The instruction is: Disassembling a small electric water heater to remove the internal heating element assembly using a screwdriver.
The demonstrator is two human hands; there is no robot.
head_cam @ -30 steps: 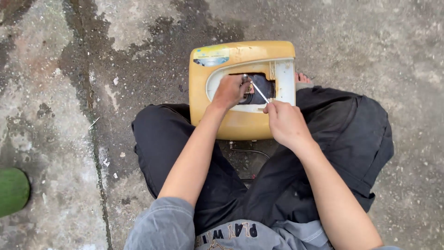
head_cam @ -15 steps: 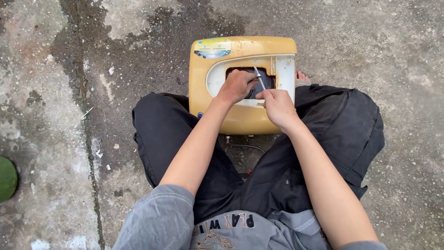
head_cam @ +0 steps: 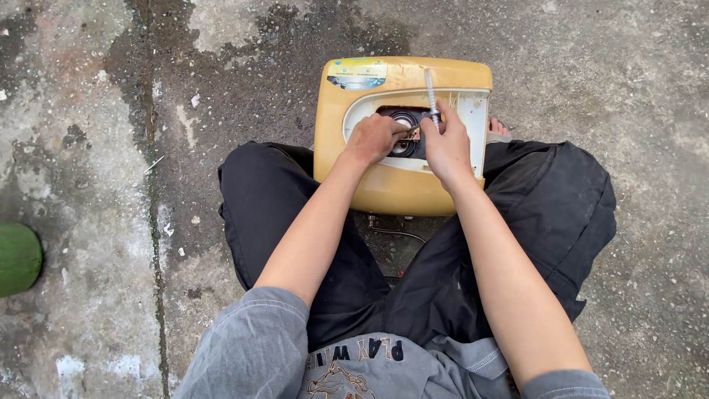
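person sat cross-legged on the concrete floor (head_cam: 605, 66), black trousers, grey shirt. yellow appliance housing (head_cam: 384, 188) rested against the lap, between the knees, its white inner panel (head_cam: 473, 111) facing up, a dark opening (head_cam: 402, 118) cut into that panel.

left hand (head_cam: 373, 139) — fingers curled down at the lower edge of the opening, grip closed on something small there; what exactly it pinched was hidden by the fingers. round metallic part showed inside the opening just above the knuckles.

right hand (head_cam: 445, 144) — grip closed around a thin metal tool (head_cam: 430, 89), a screwdriver-like shaft with a pale upper end sticking up past the fingers toward the housing's top edge. lower end of the tool sat at the opening, between the two hands; tip itself couldn't be made out.

hands were almost touching over the opening. coloured label (head_cam: 358, 72) on the housing's top left corner. a bare toe (head_cam: 498, 127) peeked out just right of the housing. green rounded object (head_cam: 18, 258) lay at the far left edge, well apart from everything.
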